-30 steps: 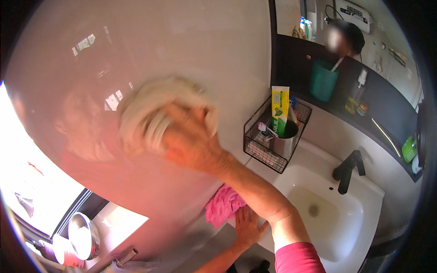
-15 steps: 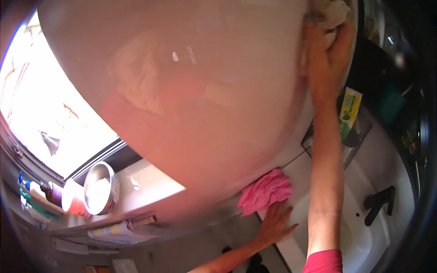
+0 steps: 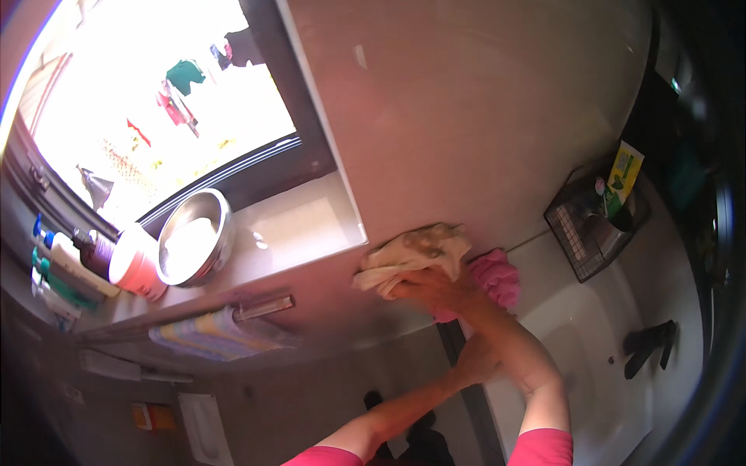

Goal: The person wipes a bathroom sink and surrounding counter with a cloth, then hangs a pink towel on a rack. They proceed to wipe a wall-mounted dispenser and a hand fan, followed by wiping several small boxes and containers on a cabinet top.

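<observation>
My right hand (image 3: 435,289) is on a crumpled cream cloth (image 3: 423,247), pressing it against the glossy wall (image 3: 443,155) just below the corner of the window sill. The right forearm crosses in front of my left hand (image 3: 477,359), which rests by the edge of the white sink (image 3: 567,342); its fingers are hidden. A bunched pink cloth (image 3: 496,276) lies at the back corner of the sink, close beside my right wrist and partly covered by it.
A black mesh basket (image 3: 583,233) with a yellow-green tube (image 3: 623,179) stands behind the sink, near a black faucet (image 3: 651,348). On the sill are a steel bowl (image 3: 221,241), a pink tub (image 3: 140,264) and several bottles. A striped towel (image 3: 210,335) hangs below.
My right hand has come down and left with the cream cloth, from high on the wall to beneath the sill corner. My view has shifted; the left hand's fingers are now hidden.
</observation>
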A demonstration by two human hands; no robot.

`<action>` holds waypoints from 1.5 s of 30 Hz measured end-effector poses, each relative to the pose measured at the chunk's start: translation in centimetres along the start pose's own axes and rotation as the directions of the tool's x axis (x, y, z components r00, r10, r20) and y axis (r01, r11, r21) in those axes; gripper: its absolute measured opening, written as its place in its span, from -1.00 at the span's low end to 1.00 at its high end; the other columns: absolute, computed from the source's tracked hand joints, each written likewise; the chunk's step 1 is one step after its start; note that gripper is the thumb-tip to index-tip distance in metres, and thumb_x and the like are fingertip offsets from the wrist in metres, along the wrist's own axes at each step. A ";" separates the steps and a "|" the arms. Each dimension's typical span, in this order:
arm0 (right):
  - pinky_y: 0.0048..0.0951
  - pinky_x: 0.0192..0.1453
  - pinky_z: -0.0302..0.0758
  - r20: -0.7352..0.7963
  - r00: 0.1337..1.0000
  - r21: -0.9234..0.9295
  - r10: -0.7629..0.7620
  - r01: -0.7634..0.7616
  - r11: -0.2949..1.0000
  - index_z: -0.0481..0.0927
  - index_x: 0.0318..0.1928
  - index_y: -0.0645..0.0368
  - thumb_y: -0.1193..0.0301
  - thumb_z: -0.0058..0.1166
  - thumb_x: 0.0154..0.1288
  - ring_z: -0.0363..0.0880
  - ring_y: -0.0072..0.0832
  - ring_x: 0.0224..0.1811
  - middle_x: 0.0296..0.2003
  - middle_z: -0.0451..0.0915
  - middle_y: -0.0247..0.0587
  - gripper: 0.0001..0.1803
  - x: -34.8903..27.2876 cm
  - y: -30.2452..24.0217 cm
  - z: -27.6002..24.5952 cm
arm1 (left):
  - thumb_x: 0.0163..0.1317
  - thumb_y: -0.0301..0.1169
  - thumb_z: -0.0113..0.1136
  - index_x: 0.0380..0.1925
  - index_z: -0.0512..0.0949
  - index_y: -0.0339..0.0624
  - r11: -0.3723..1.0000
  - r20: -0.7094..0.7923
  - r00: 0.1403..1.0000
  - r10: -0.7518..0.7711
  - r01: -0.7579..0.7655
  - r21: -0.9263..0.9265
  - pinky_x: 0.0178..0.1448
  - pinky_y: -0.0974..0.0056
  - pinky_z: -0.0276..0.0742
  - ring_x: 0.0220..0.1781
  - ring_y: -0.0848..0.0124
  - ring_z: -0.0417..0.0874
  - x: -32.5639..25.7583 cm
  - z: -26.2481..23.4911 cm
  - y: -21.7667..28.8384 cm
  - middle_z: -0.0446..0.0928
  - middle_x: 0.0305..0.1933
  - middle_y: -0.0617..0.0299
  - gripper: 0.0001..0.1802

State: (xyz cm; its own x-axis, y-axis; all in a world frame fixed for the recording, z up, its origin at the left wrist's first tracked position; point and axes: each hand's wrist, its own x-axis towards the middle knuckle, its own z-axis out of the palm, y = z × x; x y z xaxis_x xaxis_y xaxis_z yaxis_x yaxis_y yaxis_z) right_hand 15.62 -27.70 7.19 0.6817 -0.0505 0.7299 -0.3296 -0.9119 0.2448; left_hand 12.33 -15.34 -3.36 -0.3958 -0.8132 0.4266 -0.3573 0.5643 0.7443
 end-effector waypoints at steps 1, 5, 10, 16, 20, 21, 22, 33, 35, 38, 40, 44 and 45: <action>-0.13 0.03 0.34 -0.106 0.994 -0.070 -0.009 0.001 0.998 0.52 -0.20 -0.37 0.21 0.15 -0.07 0.41 -0.37 0.02 -0.05 0.42 -0.61 -0.68 0.2 0.7 -0.3 | 0.02 -0.29 0.24 -0.04 0.39 -0.22 0.994 -0.017 0.994 0.104 -0.103 0.039 0.26 0.01 0.23 0.27 -0.02 0.24 -0.1 -0.4 -0.2 0.27 0.19 -0.04 -0.51; -0.14 -0.01 0.28 -0.280 0.955 -0.359 0.095 -0.196 0.913 0.55 -0.23 0.04 0.31 0.19 0.04 0.35 -0.25 0.04 -0.08 0.39 -0.26 -0.75 4.6 5.4 -4.9 | -0.07 -0.37 0.30 -0.11 0.44 -0.16 0.970 -0.117 0.972 0.206 -0.186 0.157 0.30 -0.04 0.21 0.26 -0.05 0.25 -3.6 -5.1 3.2 0.28 0.21 0.01 -0.55; -0.13 0.00 0.25 -0.585 0.763 -0.029 0.275 -0.358 0.933 0.43 -0.09 0.26 0.44 0.06 0.19 0.32 -0.14 0.01 -0.06 0.35 0.03 -0.72 13.2 5.1 -8.9 | -0.12 -0.38 0.35 -0.12 0.47 -0.12 0.947 -0.264 0.950 0.164 -0.077 0.312 0.26 -0.03 0.25 0.25 0.01 0.28 -8.1 -13.4 6.0 0.37 0.14 0.07 -0.52; -0.18 -0.19 0.32 -0.217 0.940 -0.176 0.262 -0.302 0.937 0.50 -0.42 -0.14 0.31 0.21 -0.16 0.40 -0.28 -0.23 -0.24 0.43 -0.33 -0.80 6.4 -2.8 -0.3 | -0.01 -0.30 0.26 -0.01 0.34 -0.25 0.888 -0.492 0.842 0.220 0.036 0.459 0.27 -0.03 0.15 0.21 -0.04 0.27 -7.2 -23.4 7.9 0.35 0.13 -0.09 -0.45; -0.13 -0.09 0.38 -0.118 0.883 0.017 0.455 -0.456 0.890 0.56 -0.26 -0.07 0.29 0.18 -0.05 0.43 -0.18 -0.16 -0.22 0.46 -0.22 -0.75 2.3 -6.5 3.8 | 0.17 -0.26 0.12 0.04 0.25 -0.31 0.865 -0.552 0.784 0.285 0.037 0.500 0.29 -0.05 0.10 0.24 -0.05 0.21 -4.4 -26.3 8.3 0.30 0.17 -0.16 -0.49; -0.11 -0.01 0.35 -0.149 0.823 -0.022 0.548 -0.557 0.830 0.53 -0.18 0.03 0.30 0.15 0.02 0.41 -0.10 -0.09 -0.16 0.44 -0.10 -0.70 1.0 -5.9 5.5 | 0.15 -0.27 0.13 0.05 0.25 -0.31 0.857 -0.534 0.795 0.287 0.036 0.514 0.30 -0.05 0.09 0.25 -0.06 0.19 -4.2 -26.7 8.2 0.28 0.18 -0.16 -0.47; -0.08 0.06 0.33 -0.184 0.749 -0.059 0.637 -0.655 0.753 0.49 -0.10 0.14 0.31 0.12 0.08 0.38 -0.02 -0.03 -0.10 0.42 0.02 -0.65 -0.3 -5.1 6.9 | 0.14 -0.29 0.15 0.07 0.24 -0.31 0.849 -0.513 0.807 0.292 0.029 0.528 0.30 -0.05 0.08 0.27 -0.07 0.17 -3.7 -26.8 8.1 0.26 0.20 -0.17 -0.45; -0.29 0.32 0.05 -0.299 -0.318 0.900 0.900 -0.408 0.155 -0.20 0.30 0.48 0.28 -0.19 0.36 0.17 -0.12 0.20 0.19 0.12 0.20 -0.27 -0.8 3.6 0.4 | 0.07 -0.20 0.23 0.31 0.00 -0.30 0.597 -0.292 0.952 -0.092 0.287 0.749 0.41 -0.15 -0.37 0.47 -0.09 -0.23 -1.7 -27.1 9.0 -0.14 0.42 -0.18 -0.11; -0.31 0.31 0.07 -0.396 -0.284 0.802 0.873 -0.569 0.179 -0.08 0.25 0.42 0.26 -0.22 0.39 0.18 -0.18 0.17 0.14 0.16 0.14 -0.38 0.4 1.4 0.7 | 0.08 -0.17 0.22 0.32 0.00 -0.29 0.583 -0.288 0.954 -0.084 0.281 0.763 0.41 -0.15 -0.39 0.47 -0.08 -0.24 -1.6 -26.8 8.8 -0.15 0.42 -0.18 -0.10; -0.31 0.29 0.11 -0.293 -0.233 0.739 0.927 -0.670 0.065 -0.18 0.27 0.47 0.36 -0.21 0.35 0.20 -0.20 0.14 0.12 0.18 0.12 -0.33 1.3 -3.8 5.6 | 0.10 -0.10 0.18 0.32 -0.02 -0.29 0.588 -0.299 0.953 -0.056 0.274 0.762 0.41 -0.15 -0.40 0.47 -0.07 -0.24 -1.4 -26.6 7.9 -0.15 0.43 -0.17 -0.10; -0.32 0.27 0.14 -0.139 -0.260 0.865 0.955 -0.502 -0.010 -0.25 0.29 0.48 0.43 -0.19 0.32 0.21 -0.25 0.13 0.10 0.18 0.13 -0.29 2.2 -7.6 8.9 | 0.13 -0.05 0.14 0.33 -0.03 -0.29 0.622 -0.304 0.953 -0.022 0.251 0.742 0.41 -0.15 -0.40 0.48 -0.05 -0.24 -1.4 -26.6 7.6 -0.15 0.43 -0.15 -0.10; -0.15 0.23 0.16 -0.344 0.353 0.571 0.870 -0.657 0.492 0.15 0.16 0.44 0.48 -0.10 0.24 0.23 -0.17 0.13 0.08 0.21 0.15 -0.49 5.2 -13.1 8.4 | 0.16 0.04 0.05 0.33 -0.04 -0.29 0.623 -0.291 0.955 -0.047 0.256 0.739 0.41 -0.15 -0.41 0.48 -0.03 -0.24 -1.7 -27.4 7.8 -0.15 0.43 -0.12 -0.10; -0.09 0.22 0.16 -0.326 0.383 0.558 0.864 -0.660 0.503 0.22 0.11 0.43 0.49 -0.07 0.22 0.22 -0.11 0.13 0.08 0.21 0.18 -0.54 5.2 -13.0 9.4 | 0.17 0.05 0.04 0.33 -0.04 -0.29 0.627 -0.287 0.956 -0.054 0.256 0.736 0.41 -0.15 -0.41 0.48 -0.03 -0.24 -1.9 -27.4 7.8 -0.15 0.44 -0.12 -0.10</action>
State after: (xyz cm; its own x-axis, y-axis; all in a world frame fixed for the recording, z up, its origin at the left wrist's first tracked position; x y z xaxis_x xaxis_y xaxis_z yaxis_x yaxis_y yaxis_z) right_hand 29.54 -19.92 1.81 -0.2363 -0.6749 0.6991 -0.2518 -0.6524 -0.7149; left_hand 33.49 -13.32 15.76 -0.1165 -0.8491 0.5152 -0.9478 0.2501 0.1979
